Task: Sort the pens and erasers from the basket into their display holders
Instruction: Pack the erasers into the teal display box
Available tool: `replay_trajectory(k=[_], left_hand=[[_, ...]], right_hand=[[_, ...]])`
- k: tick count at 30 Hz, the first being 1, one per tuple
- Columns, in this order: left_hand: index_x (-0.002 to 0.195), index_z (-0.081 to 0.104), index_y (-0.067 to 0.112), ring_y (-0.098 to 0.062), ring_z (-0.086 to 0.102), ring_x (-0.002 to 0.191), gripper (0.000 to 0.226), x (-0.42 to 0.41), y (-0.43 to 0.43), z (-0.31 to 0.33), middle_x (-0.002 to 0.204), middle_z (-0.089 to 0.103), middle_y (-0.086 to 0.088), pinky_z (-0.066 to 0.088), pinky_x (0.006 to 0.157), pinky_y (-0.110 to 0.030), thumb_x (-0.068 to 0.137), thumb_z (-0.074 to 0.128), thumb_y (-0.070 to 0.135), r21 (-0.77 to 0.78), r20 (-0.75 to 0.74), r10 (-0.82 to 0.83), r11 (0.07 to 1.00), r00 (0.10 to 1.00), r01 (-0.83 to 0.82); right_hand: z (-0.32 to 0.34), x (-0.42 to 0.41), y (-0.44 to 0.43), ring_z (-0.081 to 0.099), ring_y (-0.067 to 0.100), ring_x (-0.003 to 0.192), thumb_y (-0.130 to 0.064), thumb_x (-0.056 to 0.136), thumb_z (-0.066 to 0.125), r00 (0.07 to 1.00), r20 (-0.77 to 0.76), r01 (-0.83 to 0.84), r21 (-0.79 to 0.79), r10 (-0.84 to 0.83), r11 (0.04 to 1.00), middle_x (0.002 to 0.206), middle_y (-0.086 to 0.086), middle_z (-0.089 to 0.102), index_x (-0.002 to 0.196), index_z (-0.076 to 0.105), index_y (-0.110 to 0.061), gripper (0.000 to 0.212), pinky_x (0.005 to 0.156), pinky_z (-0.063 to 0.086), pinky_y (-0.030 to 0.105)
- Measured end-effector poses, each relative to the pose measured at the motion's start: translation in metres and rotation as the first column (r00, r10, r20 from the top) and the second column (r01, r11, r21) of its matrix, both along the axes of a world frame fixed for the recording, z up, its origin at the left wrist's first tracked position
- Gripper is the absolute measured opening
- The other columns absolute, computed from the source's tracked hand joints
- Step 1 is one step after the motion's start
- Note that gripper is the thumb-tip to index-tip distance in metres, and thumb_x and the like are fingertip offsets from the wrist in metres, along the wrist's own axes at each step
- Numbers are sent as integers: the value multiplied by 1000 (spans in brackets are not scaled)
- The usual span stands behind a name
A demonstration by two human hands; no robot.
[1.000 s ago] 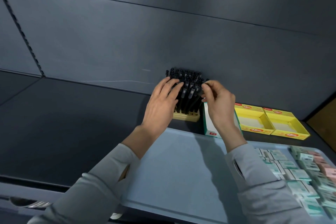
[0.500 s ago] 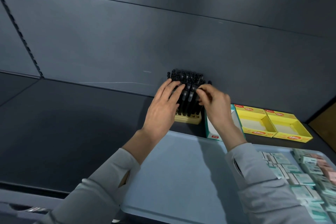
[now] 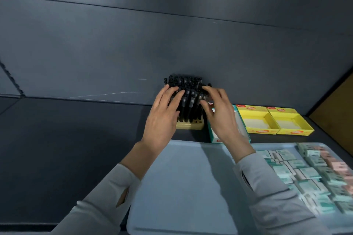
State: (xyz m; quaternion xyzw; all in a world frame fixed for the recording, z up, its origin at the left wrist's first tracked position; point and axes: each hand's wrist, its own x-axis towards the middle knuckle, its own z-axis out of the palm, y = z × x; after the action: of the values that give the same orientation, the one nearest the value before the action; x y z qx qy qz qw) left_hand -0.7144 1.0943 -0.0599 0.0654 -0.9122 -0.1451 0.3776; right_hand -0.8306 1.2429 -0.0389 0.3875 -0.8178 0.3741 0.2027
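Note:
Several black pens [image 3: 188, 99] stand upright in a pale yellow holder [image 3: 189, 125] against the dark back wall. My left hand [image 3: 163, 116] lies against the left side of the pen cluster with fingers straight. On the right side my right hand [image 3: 219, 114] has spread fingers touching the pens. A grey-blue basket [image 3: 181, 187] lies in front, with many green, white and pink erasers [image 3: 315, 173] piled in its right part. Beside the pen holder sits a teal-edged white box [image 3: 242, 126], partly hidden by my right hand.
Two open yellow boxes [image 3: 259, 120] [image 3: 290, 121], each with a pale bottom, sit in a row right of the teal box. The dark shelf surface [image 3: 66, 139] stretches to the left. A brown panel [image 3: 336, 110] stands at the far right.
My right hand went from a curled pinch at the right pens to spread fingers on them. The left hand stayed on the pens' left side.

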Motion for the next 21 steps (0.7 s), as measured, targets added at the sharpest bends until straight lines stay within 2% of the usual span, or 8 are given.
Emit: replay_trajectory(k=[6, 10, 14, 18, 21], left_hand=[[142, 46, 9, -24, 23, 145, 50, 7, 18, 8, 148, 40, -8, 25, 118, -36, 93, 55, 2, 3, -39, -25, 1000, 999, 25], [132, 57, 10, -24, 41, 131, 43, 11, 51, 17, 134, 51, -7, 32, 112, -33, 90, 59, 2, 53, -23, -77, 996, 997, 78], [124, 64, 14, -26, 53, 115, 37, 10, 102, 20, 125, 59, -4, 32, 101, -25, 88, 64, 6, 100, 101, -134, 987, 986, 124], [131, 58, 18, -23, 48, 121, 36, 5, 175, 16, 132, 54, -2, 33, 103, -28, 95, 59, 22, 200, 255, -214, 966, 943, 165], [144, 43, 18, -20, 36, 133, 57, -1, 229, 7, 145, 42, -2, 21, 108, -22, 95, 56, 43, 203, 360, -280, 955, 890, 218]], right_hand=[[15, 4, 54, 65, 28, 87, -8, 92, 60, 998, -24, 60, 200, -57, 978, 118, 7, 59, 125, 62, -14, 33, 80, 50, 34], [29, -1, 108, 66, 26, 83, -6, 90, 62, 997, 54, 28, 308, -47, 951, 113, 7, 64, 117, 68, -14, 29, 78, 46, 31], [35, -9, 163, 65, 21, 85, -5, 92, 61, 989, 145, -26, 337, -24, 941, 111, 4, 66, 113, 70, -16, 26, 82, 49, 34], [28, -19, 221, 57, 14, 82, -9, 93, 62, 984, 178, -51, 390, -21, 920, 109, 2, 67, 115, 70, -18, 25, 74, 36, 20], [18, -29, 260, 58, 11, 90, -16, 94, 62, 974, 227, -88, 468, -23, 879, 113, 0, 68, 118, 69, -20, 25, 77, 36, 17]])
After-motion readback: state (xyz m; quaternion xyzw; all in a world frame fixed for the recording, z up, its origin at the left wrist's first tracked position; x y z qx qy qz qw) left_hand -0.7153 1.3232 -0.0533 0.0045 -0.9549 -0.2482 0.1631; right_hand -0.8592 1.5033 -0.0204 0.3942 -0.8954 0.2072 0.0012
